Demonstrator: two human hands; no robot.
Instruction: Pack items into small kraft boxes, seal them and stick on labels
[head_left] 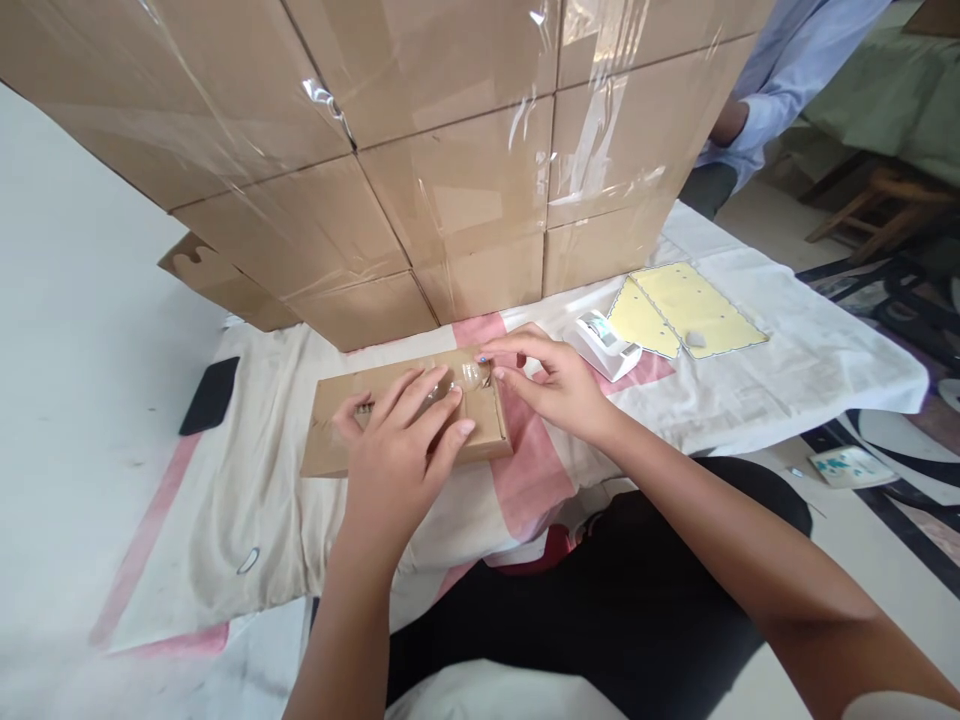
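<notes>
A long, low cardboard box (405, 375) lies in front of me on the cloth-covered table. My left hand (401, 425) rests on top of it with the fingers spread. Near the box's right end, my right hand (544, 380) has its index finger and thumb bent together at the edge of a shiny clear plastic strip (471, 375). Part of this strip runs under the left fingertips, so its full shape is hidden. A tiny blue spot shows at the right index fingertip.
Behind the box rises a stack of taped cardboard boxes (457, 180). To the right are a small white carton (606, 350) and a yellow sheet (697, 305). A dark phone-like object (210, 395) lies left. Another person's sleeve (787, 90) shows at upper right.
</notes>
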